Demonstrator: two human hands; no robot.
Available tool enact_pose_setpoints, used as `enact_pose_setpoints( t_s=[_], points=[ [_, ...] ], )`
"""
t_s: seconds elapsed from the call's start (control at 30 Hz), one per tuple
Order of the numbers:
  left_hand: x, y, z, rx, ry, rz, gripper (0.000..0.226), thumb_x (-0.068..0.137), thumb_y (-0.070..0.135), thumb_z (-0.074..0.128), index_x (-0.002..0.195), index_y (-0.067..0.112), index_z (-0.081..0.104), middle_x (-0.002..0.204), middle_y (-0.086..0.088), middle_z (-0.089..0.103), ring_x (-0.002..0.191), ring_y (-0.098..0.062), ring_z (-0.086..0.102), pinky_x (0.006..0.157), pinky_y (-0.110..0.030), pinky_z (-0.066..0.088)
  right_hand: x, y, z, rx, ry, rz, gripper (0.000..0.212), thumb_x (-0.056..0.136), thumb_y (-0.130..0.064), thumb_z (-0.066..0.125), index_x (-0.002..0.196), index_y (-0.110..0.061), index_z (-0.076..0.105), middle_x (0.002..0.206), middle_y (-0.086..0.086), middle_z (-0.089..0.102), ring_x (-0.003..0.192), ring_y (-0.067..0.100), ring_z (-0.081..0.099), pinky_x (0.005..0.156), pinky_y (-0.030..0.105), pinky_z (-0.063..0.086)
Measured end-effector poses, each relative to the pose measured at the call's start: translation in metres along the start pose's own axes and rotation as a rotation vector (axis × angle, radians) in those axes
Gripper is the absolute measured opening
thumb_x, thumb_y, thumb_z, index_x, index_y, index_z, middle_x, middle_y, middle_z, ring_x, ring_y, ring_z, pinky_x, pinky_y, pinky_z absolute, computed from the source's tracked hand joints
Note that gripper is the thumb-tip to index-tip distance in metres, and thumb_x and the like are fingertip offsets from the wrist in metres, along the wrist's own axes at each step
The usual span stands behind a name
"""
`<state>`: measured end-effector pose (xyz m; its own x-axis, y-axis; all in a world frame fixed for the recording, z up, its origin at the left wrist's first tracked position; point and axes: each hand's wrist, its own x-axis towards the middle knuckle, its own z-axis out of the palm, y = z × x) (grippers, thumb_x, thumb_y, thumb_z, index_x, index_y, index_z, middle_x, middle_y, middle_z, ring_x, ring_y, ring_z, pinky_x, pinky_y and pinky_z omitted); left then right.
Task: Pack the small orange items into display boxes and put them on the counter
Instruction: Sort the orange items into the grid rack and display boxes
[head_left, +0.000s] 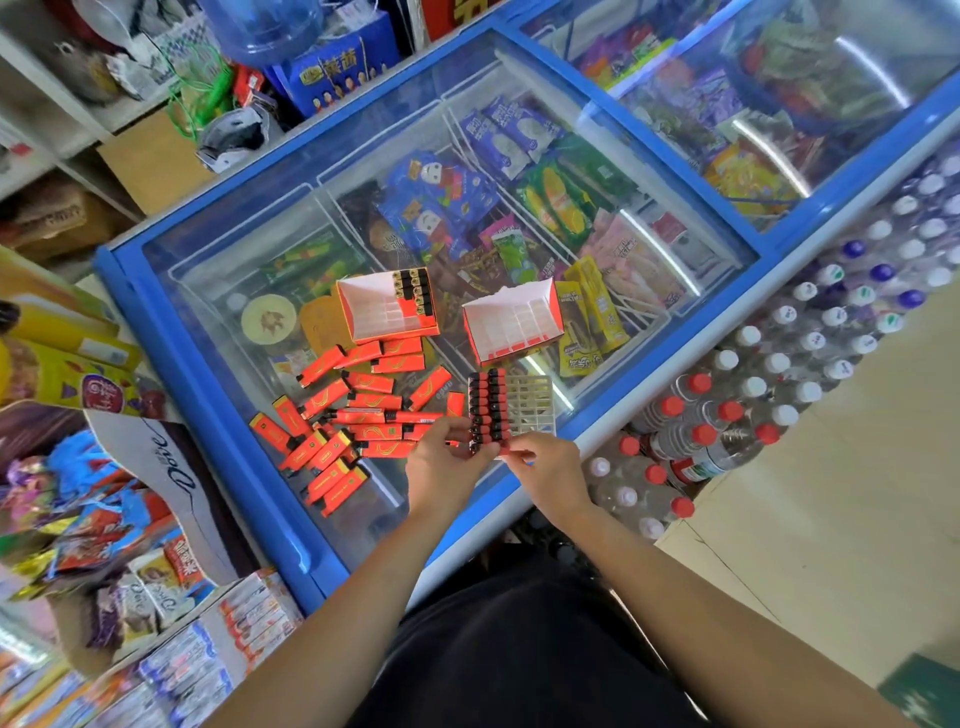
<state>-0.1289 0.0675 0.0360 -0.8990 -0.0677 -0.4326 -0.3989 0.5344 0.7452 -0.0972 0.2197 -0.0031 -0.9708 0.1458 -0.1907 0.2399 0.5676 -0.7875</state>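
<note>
Several small orange items (363, 410) with black caps lie loose on the glass lid of a blue freezer (171, 332). A clear slotted tray (530, 405) at the near edge has its left columns filled with them. My left hand (447, 465) pinches the tray's near left side, where orange items stand. My right hand (545, 462) pinches one orange item at the tray's near edge. Farther back stand two orange-and-white display boxes: the left box (387, 306) holds a few items in its far right corner, the right box (511, 319) is empty.
Ice cream packets fill the freezer under the glass. Shrink-wrapped water bottles (779, 374) are stacked to the right. Snack bags and a Dove display (171, 467) crowd the left. Shelving and a cardboard box (150, 161) stand behind the freezer.
</note>
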Motion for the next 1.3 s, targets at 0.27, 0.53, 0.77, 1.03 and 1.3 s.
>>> enact_pose_setpoints(
  t_s=[0.27, 0.53, 0.77, 1.03, 1.3],
  points=[
    [0.006, -0.009, -0.01, -0.056, -0.094, 0.085, 0.024, 0.082, 0.034, 0.081, 0.1, 0.034, 0.066, 0.087, 0.019, 0.068, 0.07, 0.003, 0.066, 0.065, -0.018, 0.051, -0.008, -0.026, -0.008, 0.211, 0.019, 0.302, 0.021, 0.08, -0.012, 0.078, 0.092, -0.025, 0.068, 0.088, -0.008, 0.072, 0.081, -0.001, 0.07, 0.072, 0.011, 0.052],
    [0.026, -0.074, -0.075, 0.322, 0.163, 0.405, 0.019, 0.085, 0.014, 0.074, 0.103, 0.019, 0.075, 0.103, 0.001, 0.07, 0.098, -0.023, 0.063, 0.078, -0.041, 0.056, -0.017, -0.059, -0.007, -0.009, 0.173, 0.174, 0.011, 0.088, -0.016, 0.071, 0.099, -0.02, 0.07, 0.083, -0.015, 0.062, 0.078, 0.001, 0.061, 0.076, 0.019, 0.052],
    [0.038, -0.117, -0.119, 0.491, 0.372, 0.328, 0.043, 0.072, 0.027, 0.084, 0.112, 0.024, 0.072, 0.118, -0.001, 0.061, 0.104, -0.033, 0.052, 0.085, -0.05, 0.05, 0.015, -0.096, 0.042, -0.175, -0.14, -0.174, 0.022, 0.084, -0.015, 0.074, 0.106, -0.014, 0.07, 0.099, -0.005, 0.06, 0.083, 0.009, 0.056, 0.078, 0.022, 0.044],
    [0.025, -0.147, -0.129, 0.514, 0.221, 0.295, 0.077, 0.064, 0.035, 0.091, 0.134, 0.024, 0.06, 0.126, -0.004, 0.053, 0.111, -0.032, 0.049, 0.078, -0.05, 0.056, 0.052, -0.098, 0.088, -0.716, -0.356, -0.192, 0.052, 0.084, -0.022, 0.075, 0.13, -0.018, 0.051, 0.128, 0.007, 0.057, 0.124, 0.03, 0.047, 0.104, 0.041, 0.044],
    [0.022, -0.149, -0.136, 0.562, 0.076, 0.222, 0.095, 0.068, 0.039, 0.088, 0.15, 0.034, 0.041, 0.132, -0.002, 0.046, 0.121, -0.029, 0.047, 0.059, -0.041, 0.058, 0.061, -0.098, 0.098, -0.687, -0.35, -0.126, 0.035, 0.086, -0.013, 0.072, 0.118, -0.013, 0.057, 0.114, 0.008, 0.063, 0.109, 0.027, 0.058, 0.091, 0.037, 0.05]
  ],
)
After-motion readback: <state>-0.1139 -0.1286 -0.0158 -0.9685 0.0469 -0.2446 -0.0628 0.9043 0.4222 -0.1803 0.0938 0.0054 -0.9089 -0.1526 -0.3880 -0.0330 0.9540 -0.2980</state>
